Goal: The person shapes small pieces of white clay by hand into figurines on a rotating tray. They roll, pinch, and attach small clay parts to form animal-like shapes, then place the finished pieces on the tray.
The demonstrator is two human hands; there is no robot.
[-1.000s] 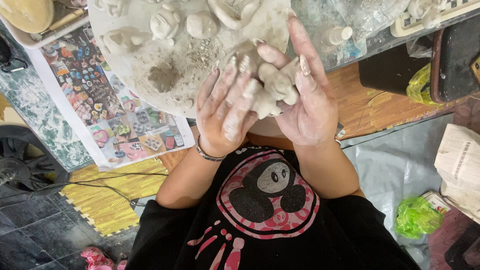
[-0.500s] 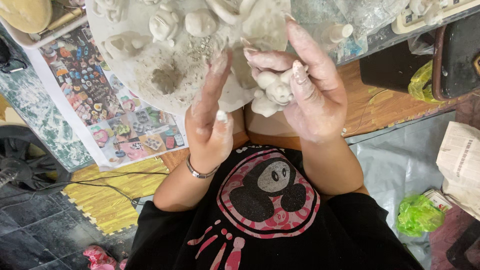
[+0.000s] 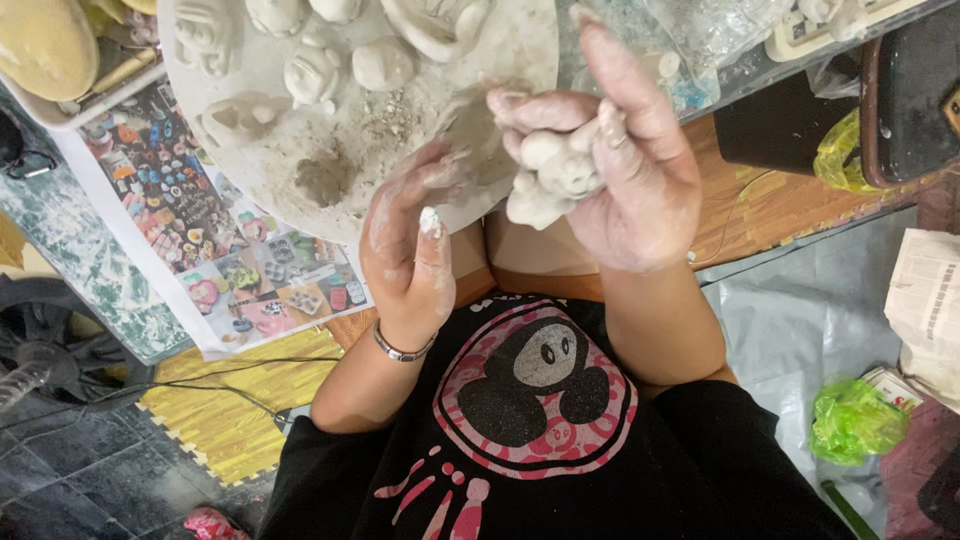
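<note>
My right hand (image 3: pixel 630 170) grips a small grey clay figure (image 3: pixel 550 170), lumpy and pale, held up in front of my chest. My left hand (image 3: pixel 410 250), smeared with clay and wearing a thin bracelet, is beside it with fingers loosely apart, its fingertips near the edge of a round clay-dusted board (image 3: pixel 500 50). On that board lie several small grey clay figures (image 3: pixel 315 75) and a pile of clay crumbs (image 3: pixel 325 180).
A colourful printed sheet (image 3: pixel 200 230) lies under the board on a marbled table. A black box (image 3: pixel 910 90) stands at the right, with a green plastic bag (image 3: pixel 855 420) and newspaper (image 3: pixel 935 300) on the floor. A yellow mat (image 3: pixel 230 410) and cable lie below left.
My left hand has come off the clay figure and dropped lower left. My right hand has lifted the figure slightly and kept hold of it.
</note>
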